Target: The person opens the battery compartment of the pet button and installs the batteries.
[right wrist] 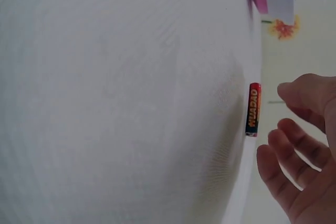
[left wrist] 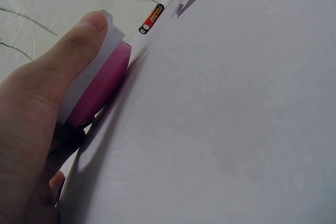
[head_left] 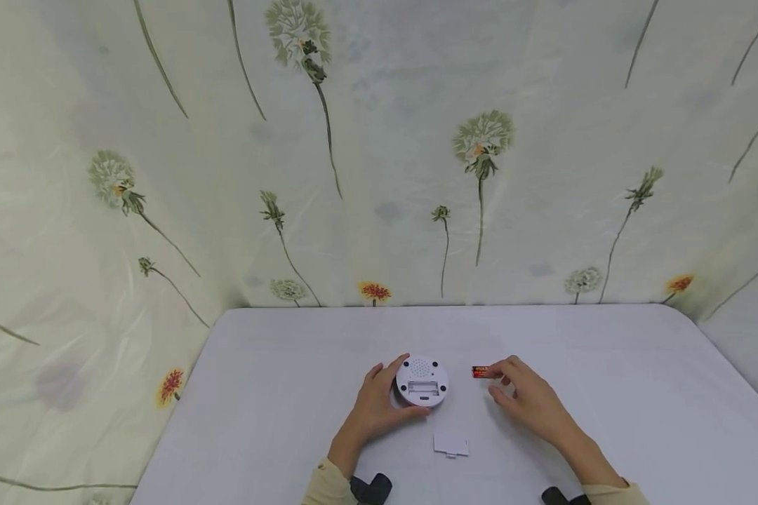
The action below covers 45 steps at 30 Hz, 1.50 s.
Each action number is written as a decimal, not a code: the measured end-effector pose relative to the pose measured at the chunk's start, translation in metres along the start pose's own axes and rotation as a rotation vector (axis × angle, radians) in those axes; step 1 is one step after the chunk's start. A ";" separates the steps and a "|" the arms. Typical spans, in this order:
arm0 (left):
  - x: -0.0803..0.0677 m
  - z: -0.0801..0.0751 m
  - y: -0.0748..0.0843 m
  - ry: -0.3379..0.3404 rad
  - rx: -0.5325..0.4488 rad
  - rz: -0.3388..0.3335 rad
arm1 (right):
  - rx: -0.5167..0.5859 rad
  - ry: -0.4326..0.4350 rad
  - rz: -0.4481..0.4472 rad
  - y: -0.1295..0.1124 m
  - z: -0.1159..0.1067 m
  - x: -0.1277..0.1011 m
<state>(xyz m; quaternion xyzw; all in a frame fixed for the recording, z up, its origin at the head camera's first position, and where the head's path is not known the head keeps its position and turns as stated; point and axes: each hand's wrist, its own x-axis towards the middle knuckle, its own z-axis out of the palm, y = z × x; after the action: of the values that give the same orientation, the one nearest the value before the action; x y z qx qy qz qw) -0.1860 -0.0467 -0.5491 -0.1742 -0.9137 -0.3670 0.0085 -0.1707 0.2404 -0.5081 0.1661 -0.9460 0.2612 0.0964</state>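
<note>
A round white device (head_left: 422, 381) lies bottom up on the white table, its battery bay open and empty. My left hand (head_left: 375, 407) grips its left rim; the left wrist view shows my thumb (left wrist: 89, 30) on the white edge above a pink side (left wrist: 102, 82). A red battery (head_left: 479, 372) lies on the table to the right of the device. My right hand (head_left: 523, 394) hovers beside the battery with relaxed fingers. The right wrist view shows a small gap between the battery (right wrist: 253, 109) and my fingers (right wrist: 294, 140).
A small white battery cover (head_left: 451, 444) lies flat on the table in front of the device, between my forearms. A floral cloth (head_left: 379, 175) hangs behind the table and along both sides. The table's front left edge (head_left: 164, 435) drops off near my left arm.
</note>
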 end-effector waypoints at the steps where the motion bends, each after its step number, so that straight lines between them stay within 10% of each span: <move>1: 0.000 0.000 0.000 -0.002 -0.002 -0.002 | -0.013 0.002 0.001 0.001 0.001 0.000; 45: -0.002 -0.002 0.003 0.000 -0.034 -0.026 | -0.176 -0.039 -0.007 0.009 0.009 0.006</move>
<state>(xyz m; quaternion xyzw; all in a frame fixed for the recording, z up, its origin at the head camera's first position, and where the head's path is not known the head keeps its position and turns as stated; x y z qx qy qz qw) -0.1835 -0.0466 -0.5464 -0.1623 -0.9095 -0.3827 0.0005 -0.1803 0.2413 -0.5187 0.1652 -0.9664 0.1733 0.0930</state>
